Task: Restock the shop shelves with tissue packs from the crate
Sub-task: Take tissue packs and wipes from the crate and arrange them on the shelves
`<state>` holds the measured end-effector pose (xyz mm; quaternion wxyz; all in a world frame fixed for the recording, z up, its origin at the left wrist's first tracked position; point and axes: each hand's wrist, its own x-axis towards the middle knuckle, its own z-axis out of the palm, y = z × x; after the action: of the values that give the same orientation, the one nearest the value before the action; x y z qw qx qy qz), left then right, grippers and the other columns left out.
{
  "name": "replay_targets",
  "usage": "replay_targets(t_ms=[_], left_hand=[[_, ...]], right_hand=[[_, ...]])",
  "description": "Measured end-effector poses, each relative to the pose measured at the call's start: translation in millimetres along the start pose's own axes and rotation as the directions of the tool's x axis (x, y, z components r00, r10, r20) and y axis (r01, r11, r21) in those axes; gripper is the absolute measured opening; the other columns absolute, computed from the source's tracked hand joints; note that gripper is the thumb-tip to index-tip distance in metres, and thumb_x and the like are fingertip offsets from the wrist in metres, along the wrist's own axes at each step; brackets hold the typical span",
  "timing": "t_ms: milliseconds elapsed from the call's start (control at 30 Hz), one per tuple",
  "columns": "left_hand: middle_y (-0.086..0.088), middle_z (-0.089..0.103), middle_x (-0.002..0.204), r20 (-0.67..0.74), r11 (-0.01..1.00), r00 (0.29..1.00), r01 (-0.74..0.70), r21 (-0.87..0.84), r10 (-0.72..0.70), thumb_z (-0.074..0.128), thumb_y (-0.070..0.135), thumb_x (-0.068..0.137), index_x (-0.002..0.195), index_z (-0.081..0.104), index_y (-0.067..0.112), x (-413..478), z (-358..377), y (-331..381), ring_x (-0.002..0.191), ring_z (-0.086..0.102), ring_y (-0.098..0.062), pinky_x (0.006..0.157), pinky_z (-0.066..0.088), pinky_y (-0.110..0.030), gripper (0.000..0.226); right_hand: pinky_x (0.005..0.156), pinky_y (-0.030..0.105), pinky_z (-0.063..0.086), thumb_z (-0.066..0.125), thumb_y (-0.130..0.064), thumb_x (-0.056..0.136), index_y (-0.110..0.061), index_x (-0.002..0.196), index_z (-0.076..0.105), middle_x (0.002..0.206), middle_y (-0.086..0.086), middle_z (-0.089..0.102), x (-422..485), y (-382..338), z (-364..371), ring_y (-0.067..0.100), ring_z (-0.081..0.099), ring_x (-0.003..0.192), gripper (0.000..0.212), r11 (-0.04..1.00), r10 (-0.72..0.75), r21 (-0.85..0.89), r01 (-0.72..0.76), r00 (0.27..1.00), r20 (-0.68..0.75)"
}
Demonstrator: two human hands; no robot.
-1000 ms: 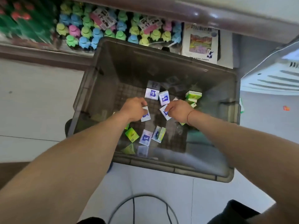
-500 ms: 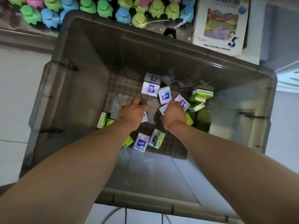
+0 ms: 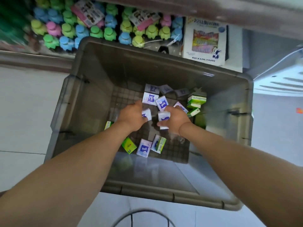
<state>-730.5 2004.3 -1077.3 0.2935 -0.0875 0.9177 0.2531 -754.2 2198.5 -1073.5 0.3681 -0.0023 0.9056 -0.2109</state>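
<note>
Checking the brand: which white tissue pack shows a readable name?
The flat white pack beside the lime-green pack, near the crate's front wall: it reads Tempo; the others' print is blurred.

The crate [image 3: 91, 89] was translucent grey, its floor bearing a dark grid pattern. The white packs [image 3: 150, 97] carried blue-purple print. The green packs [image 3: 129, 145] were lime with white edges. The bottle caps [image 3: 81, 31] were blue, green, pink and, apparently, yellow.

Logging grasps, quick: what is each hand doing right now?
Left hand: holding a white-and-purple tissue pack, fingers curled round it.
Right hand: holding a second white-and-purple pack, pinched between thumb and fingers.
</note>
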Motion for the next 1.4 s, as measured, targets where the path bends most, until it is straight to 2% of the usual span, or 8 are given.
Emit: replay_targets(t_ms=[100,200,400,500,633,967,1200,1400], left_hand=[[-0.007,0.071,0.115,-0.032,0.988,0.999,-0.014,-0.154,0.009,0.078,0.032,0.084,0.123,0.055,0.022,-25,-30,8,0.110,0.064,-0.034,0.089,0.049,-0.035,0.047],[-0.001,0.072,0.107,-0.056,0.957,0.997,-0.074,-0.281,0.061,0.079,0.028,0.084,0.114,0.063,0.026,-57,-64,19,0.100,0.067,-0.025,0.085,0.051,-0.030,0.035],[-0.007,0.073,0.102,-0.080,0.825,0.985,-0.172,-0.539,0.152,0.077,0.035,0.071,0.092,0.064,0.038,-140,-137,75,0.099,0.073,-0.032,0.076,0.062,-0.059,0.025],[-0.001,0.075,0.104,-0.164,0.793,0.956,-0.295,-0.533,0.245,0.071,0.043,0.066,0.093,0.064,0.045,-183,-186,108,0.103,0.071,-0.029,0.091,0.057,-0.058,0.028],[-0.011,0.075,0.106,-0.334,0.735,0.891,-0.446,-0.511,0.308,0.073,0.025,0.078,0.100,0.064,0.031,-241,-250,162,0.100,0.072,-0.033,0.096,0.054,-0.060,0.025],[0.009,0.075,0.096,-0.555,0.709,0.620,-0.702,-0.075,0.555,0.075,0.020,0.089,0.097,0.068,0.027,-327,-385,326,0.092,0.072,-0.022,0.091,0.056,-0.050,0.013],[0.015,0.074,0.092,-0.598,0.689,0.488,-0.708,0.155,0.636,0.072,0.026,0.090,0.094,0.071,0.032,-318,-428,428,0.083,0.071,-0.011,0.085,0.056,-0.037,0.008],[-0.002,0.073,0.097,-0.666,0.666,0.352,-0.685,0.296,0.658,0.075,0.020,0.089,0.113,0.066,0.018,-268,-449,526,0.086,0.065,-0.021,0.076,0.048,-0.030,0.026]], right_hand=[[0.063,0.009,0.041,0.089,-0.033,0.077,-0.019,0.110,0.063,0.104,0.002,0.059,-33,-13,-40,0.015,0.059,0.087,0.044,0.987,-0.049,0.152,0.049,0.999,-0.006],[0.045,0.020,0.052,0.087,-0.019,0.080,-0.011,0.094,0.054,0.085,0.008,0.063,-72,-32,-79,0.006,0.064,0.053,0.036,0.927,-0.078,0.370,0.067,0.997,0.014],[0.072,0.034,0.064,0.084,-0.020,0.083,-0.001,0.103,0.071,0.090,0.009,0.070,-171,-55,-164,0.019,0.069,0.080,0.031,0.853,-0.195,0.488,0.186,0.980,-0.033],[0.072,0.028,0.051,0.087,-0.035,0.078,-0.015,0.100,0.075,0.091,-0.003,0.069,-213,-66,-209,0.014,0.062,0.084,0.032,0.859,-0.233,0.424,0.287,0.956,-0.177],[0.067,0.032,0.050,0.085,-0.019,0.080,-0.004,0.104,0.070,0.086,0.006,0.074,-267,-76,-262,0.017,0.064,0.075,0.032,0.714,-0.343,0.537,0.449,0.893,-0.291],[0.072,0.032,0.063,0.073,0.001,0.089,-0.001,0.110,0.072,0.104,0.021,0.073,-378,-81,-404,0.020,0.071,0.089,0.022,0.295,-0.343,0.470,0.832,0.552,-0.760],[0.081,0.036,0.063,0.070,-0.002,0.092,-0.014,0.116,0.074,0.101,0.003,0.080,-386,-66,-465,0.018,0.076,0.082,0.027,0.179,-0.141,0.330,0.927,0.356,-0.924],[0.064,0.030,0.061,0.075,0.000,0.087,-0.016,0.104,0.074,0.095,0.003,0.079,-372,-47,-514,0.023,0.075,0.084,0.023,0.100,0.041,0.235,0.967,0.232,-0.972]])
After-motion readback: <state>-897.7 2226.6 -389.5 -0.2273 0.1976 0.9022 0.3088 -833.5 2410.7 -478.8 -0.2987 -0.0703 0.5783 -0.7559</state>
